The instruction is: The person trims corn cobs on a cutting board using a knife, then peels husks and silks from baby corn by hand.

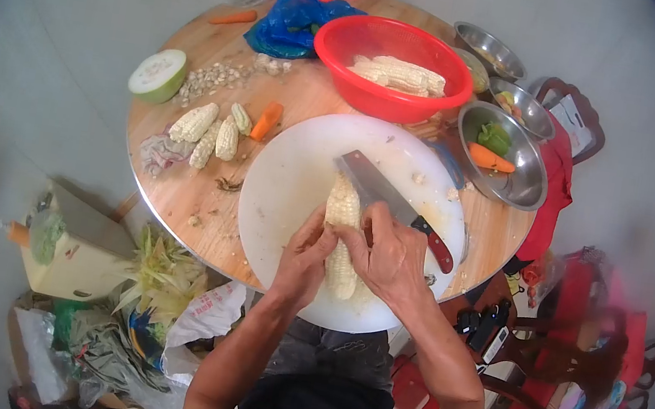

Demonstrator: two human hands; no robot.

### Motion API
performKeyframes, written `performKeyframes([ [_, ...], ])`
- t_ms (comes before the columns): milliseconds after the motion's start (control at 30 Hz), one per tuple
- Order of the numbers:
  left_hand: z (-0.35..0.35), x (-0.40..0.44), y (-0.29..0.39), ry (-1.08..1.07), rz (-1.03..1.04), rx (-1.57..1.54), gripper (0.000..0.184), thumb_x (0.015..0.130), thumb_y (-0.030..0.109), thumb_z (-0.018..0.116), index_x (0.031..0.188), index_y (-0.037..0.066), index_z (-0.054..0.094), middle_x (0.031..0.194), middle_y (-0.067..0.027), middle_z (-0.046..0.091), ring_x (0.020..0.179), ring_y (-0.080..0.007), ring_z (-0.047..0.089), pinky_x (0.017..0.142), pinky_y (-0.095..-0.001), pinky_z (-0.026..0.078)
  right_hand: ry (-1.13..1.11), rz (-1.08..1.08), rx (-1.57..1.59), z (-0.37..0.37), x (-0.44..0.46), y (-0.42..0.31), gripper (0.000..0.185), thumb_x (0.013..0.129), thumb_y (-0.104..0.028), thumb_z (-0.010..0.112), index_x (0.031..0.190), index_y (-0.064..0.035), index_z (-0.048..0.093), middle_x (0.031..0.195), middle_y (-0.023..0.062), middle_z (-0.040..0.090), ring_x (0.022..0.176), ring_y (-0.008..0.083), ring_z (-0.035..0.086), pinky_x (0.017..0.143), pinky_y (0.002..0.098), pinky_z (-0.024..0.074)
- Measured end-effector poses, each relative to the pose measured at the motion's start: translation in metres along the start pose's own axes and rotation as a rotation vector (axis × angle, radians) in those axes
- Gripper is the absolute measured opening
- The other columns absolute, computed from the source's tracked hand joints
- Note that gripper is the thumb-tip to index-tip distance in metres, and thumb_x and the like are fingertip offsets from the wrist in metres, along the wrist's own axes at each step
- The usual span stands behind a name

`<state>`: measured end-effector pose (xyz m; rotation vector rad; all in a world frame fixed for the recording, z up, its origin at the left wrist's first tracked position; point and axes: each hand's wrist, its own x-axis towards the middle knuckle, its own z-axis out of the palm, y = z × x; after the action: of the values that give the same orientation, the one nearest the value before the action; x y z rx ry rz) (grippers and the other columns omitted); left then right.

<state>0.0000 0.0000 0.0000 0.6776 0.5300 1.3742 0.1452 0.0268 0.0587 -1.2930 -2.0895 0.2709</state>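
A: What shapes did you see?
B: A round table [180,199] of pale, grained wood; a smooth, white, round board [287,190]; behind it, a flared red basin [384,106]; on the board, a knife [387,193] with broad metal blade.
A: And the cob [345,203]?
B: Bumpy, tapering, it was over the board, just beside the knife. The left hand [306,245] and right hand [395,253] had bent fingers clamped on it from both sides.

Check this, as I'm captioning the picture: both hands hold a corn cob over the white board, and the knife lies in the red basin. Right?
Not in the red basin: the head view shows the knife on the white board. The left hand and right hand do hold a corn cob over it.
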Motion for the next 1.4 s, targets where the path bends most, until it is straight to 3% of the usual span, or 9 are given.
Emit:
performKeyframes([
  [67, 0.009, -0.001, 0.007, 0.071, 0.015, 0.12, 0.06, 0.103, 0.023, 0.058, 0.154, 0.001, 0.036, 0.149, -0.0103, 0.049, 0.138, -0.0207, 0.045, 0.116, -0.037, 0.034, 0.108, -0.119, -0.075, 0.002, 0.004, -0.001, 0.026, 0.092, -0.024, 0.072, 0.084, -0.0065, 0.055, 0.068, 0.0142, 0.064, 0.059, 0.0343, 0.066, 0.052, 0.0441, 0.0505],
  [300, 0.005, -0.002, 0.007, -0.018, -0.018, 0.036, 0.065, 0.102, 0.03, 0.065, 0.153, -0.001, 0.039, 0.144, -0.007, 0.053, 0.132, -0.016, 0.049, 0.114, -0.0333, 0.035, 0.099, -0.18, 0.031, 0.001, 0.008, 0.032, 0.023, 0.099, -0.023, 0.062, 0.087, -0.0041, 0.057, 0.07, 0.0181, 0.064, 0.064, 0.0385, 0.065, 0.057, 0.0439, 0.0514],
  [400, 0.002, -0.002, 0.007, -0.038, -0.068, -0.023, 0.066, 0.102, 0.029, 0.065, 0.154, -0.001, 0.038, 0.145, -0.0076, 0.053, 0.132, -0.0163, 0.049, 0.113, -0.0333, 0.036, 0.047, 0.181, 0.247, -0.002, 0.008, 0.038, 0.021, 0.1, -0.022, 0.059, 0.091, -0.0031, 0.059, 0.07, 0.02, 0.062, 0.066, 0.0403, 0.065, 0.06, 0.0456, 0.0518],
  [700, 0.004, 0.002, 0.006, -0.033, -0.01, 0.103, 0.062, 0.104, 0.031, 0.061, 0.152, -0.002, 0.04, 0.137, -0.0092, 0.058, 0.126, -0.019, 0.055, 0.109, -0.0352, 0.041, 0.093, -0.039, 0.157, 0.002, 0.019, 0.021, 0.019, 0.099, -0.016, 0.057, 0.088, -0.001, 0.059, 0.075, 0.0227, 0.063, 0.071, 0.0431, 0.065, 0.06, 0.0456, 0.0503],
  [800, -0.006, 0.003, 0.012, 0.003, -0.161, -0.009, 0.058, 0.104, 0.037, 0.058, 0.146, -0.002, 0.046, 0.126, -0.0099, 0.063, 0.114, -0.0213, 0.061, 0.102, -0.0389, 0.047, 0.038, 0.064, 0.196, 0.007, 0.015, 0.039, 0.02, 0.099, -0.018, 0.06, 0.089, -0.0011, 0.06, 0.074, 0.0219, 0.063, 0.069, 0.0377, 0.066, 0.062, 0.043, 0.0509],
  [867, -0.011, 0.006, 0.015, -0.015, -0.059, -0.192, 0.054, 0.105, 0.041, 0.053, 0.14, 0.001, 0.049, 0.116, -0.0107, 0.064, 0.102, -0.0234, 0.064, 0.094, -0.0408, 0.051, -0.119, 0.215, 0.397, 0.004, 0.002, 0.038, 0.016, 0.102, -0.01, 0.054, 0.095, 0.0013, 0.061, 0.076, 0.0093, 0.066, 0.062, 0.0164, 0.057, 0.059, 0.0332, 0.0473],
  [967, -0.017, 0.012, 0.02, 0.042, -0.03, -0.272, 0.05, 0.106, 0.041, 0.05, 0.14, 0.004, 0.049, 0.115, -0.0115, 0.063, 0.101, -0.0236, 0.064, 0.092, -0.04, 0.052, -0.24, 0.166, 0.66, 0.011, -0.02, 0.028, 0.022, 0.099, -0.021, 0.063, 0.1, 0.0002, 0.061, 0.078, 0.015, 0.065, 0.068, 0.0215, 0.059, 0.067, 0.0382, 0.0498],
  [1200, -0.026, 0.02, 0.023, 0.11, 0.013, -0.334, 0.051, 0.108, 0.046, 0.046, 0.144, 0.009, 0.046, 0.12, -0.0094, 0.06, 0.109, -0.0233, 0.059, 0.099, -0.0439, 0.048, -0.625, 0.152, 0.559, 0.006, -0.035, 0.029, 0.021, 0.097, -0.02, 0.067, 0.107, -0.0013, 0.064, 0.08, 0.0124, 0.067, 0.069, 0.0204, 0.061, 0.066, 0.0359, 0.0501],
  [1400, -0.033, 0.023, 0.016, 0.281, 0.044, -0.391, 0.046, 0.108, 0.044, 0.046, 0.14, 0.01, 0.051, 0.119, -0.0118, 0.063, 0.11, -0.0269, 0.061, 0.101, -0.0452, 0.05, -0.597, 0.364, 0.59, -0.003, -0.038, 0.022, 0.02, 0.097, -0.017, 0.065, 0.086, -0.0002, 0.068, 0.068, 0.0084, 0.064, 0.059, 0.0157, 0.059, 0.056, 0.0345, 0.0468],
])
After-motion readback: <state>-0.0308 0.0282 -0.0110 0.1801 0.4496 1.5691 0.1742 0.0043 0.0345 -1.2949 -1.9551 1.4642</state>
